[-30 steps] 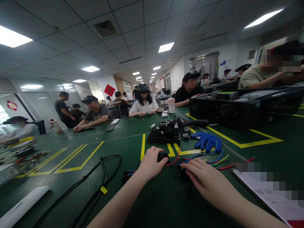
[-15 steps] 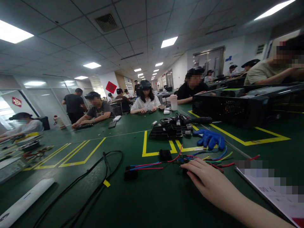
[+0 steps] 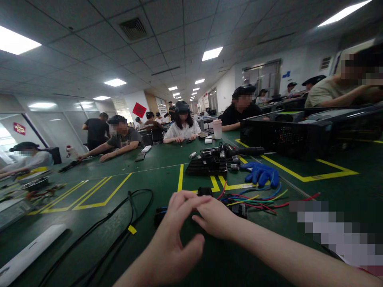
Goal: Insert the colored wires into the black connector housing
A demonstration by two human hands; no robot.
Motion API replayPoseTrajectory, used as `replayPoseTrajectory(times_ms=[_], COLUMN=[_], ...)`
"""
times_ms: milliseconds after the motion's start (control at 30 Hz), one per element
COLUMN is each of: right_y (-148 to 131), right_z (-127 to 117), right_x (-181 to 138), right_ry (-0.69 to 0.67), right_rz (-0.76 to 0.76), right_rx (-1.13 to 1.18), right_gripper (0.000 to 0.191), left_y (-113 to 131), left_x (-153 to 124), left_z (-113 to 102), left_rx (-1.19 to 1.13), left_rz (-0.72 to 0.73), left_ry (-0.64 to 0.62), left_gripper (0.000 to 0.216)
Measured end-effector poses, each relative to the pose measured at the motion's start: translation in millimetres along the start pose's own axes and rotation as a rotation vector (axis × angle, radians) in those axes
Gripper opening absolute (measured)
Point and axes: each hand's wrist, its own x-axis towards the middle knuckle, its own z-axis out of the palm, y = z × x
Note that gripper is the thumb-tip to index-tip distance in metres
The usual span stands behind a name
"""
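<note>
My left hand (image 3: 175,239) is raised just over the green table (image 3: 209,259), fingers spread and holding nothing. Its fingertips overlap my right hand (image 3: 217,220), which reaches in from the right with fingers curled together, lying on the red and blue wires. Whether those fingers hold anything is hidden. A bundle of coloured wires (image 3: 257,199) fans out to the right of my hands. Small black connector blocks lie at its ends: one behind my hands (image 3: 205,191), one by my right wrist (image 3: 240,210), and one to the left (image 3: 158,217).
Behind the wires lie a blue glove (image 3: 261,173) and a black tray of parts (image 3: 206,165). A black cable with a yellow tag (image 3: 131,229) loops at the left, near a white strip (image 3: 30,255). A black computer case (image 3: 284,137) and papers (image 3: 344,239) are on the right. Several people sit around the table.
My left hand, out of view half a second ago, has come back up in front of me with fingers spread. My right hand has slid left along the wires to meet it.
</note>
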Motion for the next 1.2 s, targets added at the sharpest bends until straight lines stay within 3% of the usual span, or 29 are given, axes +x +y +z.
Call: replayPoseTrajectory(times_ms=[67,133,233,300,433,500,600,700,833,967,1133,1200], right_y=[-2.2,-6.4,-17.1,-25.9,-37.4,-34.0,-13.8,16.6,48.5,49.6,20.1,11.3], right_z=[6.0,7.6,0.8,-7.4,-22.0,-26.0,-28.0,-26.7,-26.2,-39.3,-50.6,-44.6], right_x=[10.5,14.6,13.8,12.1,1.0,-14.1,-49.0,-86.1,-111.8,-100.4,-65.7,-57.2], right_ry=[-0.017,-0.02,-0.009,0.006,0.076,0.078,0.042,0.007,-0.045,-0.131,-0.192,-0.224], right_rz=[-0.015,-0.043,-0.101,-0.154,-0.268,-0.221,-0.106,-0.072,0.007,0.09,0.159,0.224], right_rx=[-0.021,-0.05,-0.101,-0.13,-0.248,-0.304,-0.329,-0.386,-0.389,-0.296,0.069,0.08], right_gripper=[0.028,0.016,0.009,0.01,0.011,0.008,0.013,0.034,0.035,0.023,0.018,0.022], left_y=[-14.6,-36.6,-62.9,-68.5,-56.6,-45.3,-27.7,-13.7,-4.9,-3.0,-2.5,-3.6], left_x=[37.1,54.5,50.8,42.6,36.8,37.6,39.3,41.4,44.1,47.0,49.8,49.8], left_z=[-24.1,-37.5,-41.3,-39.6,-36.2,-30.8,-12.4,13.5,40.5,51.6,56.6,57.4], left_rx=[0.088,0.153,0.151,0.184,0.17,0.099,0.014,-0.034,-0.155,-0.23,-0.235,-0.227], left_rz=[0.015,-0.057,-0.14,-0.193,-0.199,-0.162,-0.075,0.024,0.112,0.051,0.014,0.017], left_ry=[-0.005,-0.108,-0.267,-0.289,-0.286,-0.299,-0.318,-0.262,-0.206,-0.136,-0.123,-0.129], left_gripper=[0.069,0.077,0.075,0.066,0.044,0.044,0.041,0.044,0.048,0.046,0.045,0.046])
